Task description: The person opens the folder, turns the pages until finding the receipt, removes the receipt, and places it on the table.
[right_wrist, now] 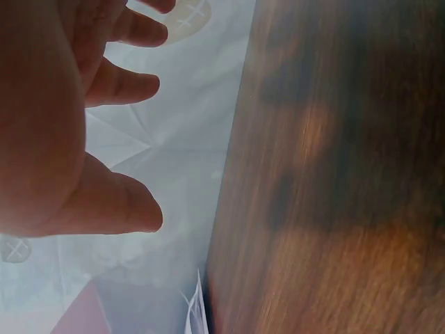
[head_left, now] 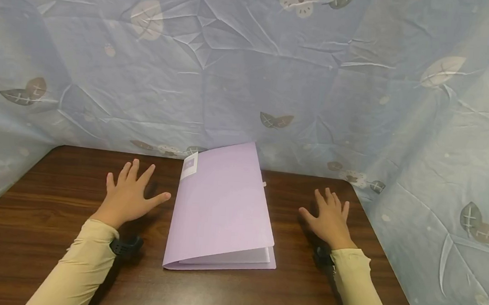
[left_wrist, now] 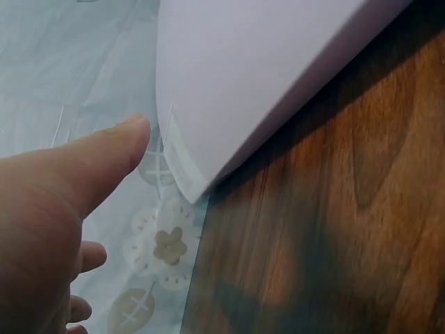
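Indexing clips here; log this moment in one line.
left hand: spread, empty; right hand: spread, empty; purple folder: on table, between hands, ajar

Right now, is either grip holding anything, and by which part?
Nothing is held: the left grip and right grip are empty, one on each side of the purple folder.

The lilac folder [head_left: 221,203] hides most of the white sheets [head_left: 255,256] inside it, and the print on its label [head_left: 190,165] is too small for me to read. The head view's lower edge cuts off my sleeves [head_left: 83,257] and the tabletop [head_left: 33,203]; the right wrist view crops my right hand [head_left: 330,219].
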Tool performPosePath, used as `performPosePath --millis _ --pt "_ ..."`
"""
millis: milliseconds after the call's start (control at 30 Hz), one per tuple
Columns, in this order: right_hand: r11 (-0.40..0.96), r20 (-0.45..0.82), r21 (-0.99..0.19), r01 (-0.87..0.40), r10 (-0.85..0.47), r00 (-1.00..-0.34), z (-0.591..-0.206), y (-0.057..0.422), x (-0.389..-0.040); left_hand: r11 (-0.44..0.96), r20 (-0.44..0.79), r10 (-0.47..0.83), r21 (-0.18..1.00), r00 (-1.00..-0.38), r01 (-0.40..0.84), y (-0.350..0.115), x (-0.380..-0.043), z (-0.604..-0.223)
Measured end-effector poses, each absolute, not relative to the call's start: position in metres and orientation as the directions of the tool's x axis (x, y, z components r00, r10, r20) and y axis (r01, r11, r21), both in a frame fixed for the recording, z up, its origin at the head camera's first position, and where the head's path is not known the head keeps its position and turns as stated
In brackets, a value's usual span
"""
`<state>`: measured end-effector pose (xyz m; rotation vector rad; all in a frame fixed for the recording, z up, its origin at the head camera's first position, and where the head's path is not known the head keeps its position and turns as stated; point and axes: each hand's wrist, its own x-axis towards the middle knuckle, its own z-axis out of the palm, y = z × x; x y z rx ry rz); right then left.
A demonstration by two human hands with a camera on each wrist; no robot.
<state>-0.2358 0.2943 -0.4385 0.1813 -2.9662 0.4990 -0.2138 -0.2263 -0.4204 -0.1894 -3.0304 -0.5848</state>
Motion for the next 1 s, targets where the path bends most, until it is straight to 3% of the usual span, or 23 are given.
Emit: performPosePath --millis 1000 --pt "0.921 0.116 -0.334 -0.202 -0.173 -0.978 -0.446 0.277 -0.235 0.901 0.074 0.246 0.35 -0.966 0.257 -0.19 -0.205 -0.426"
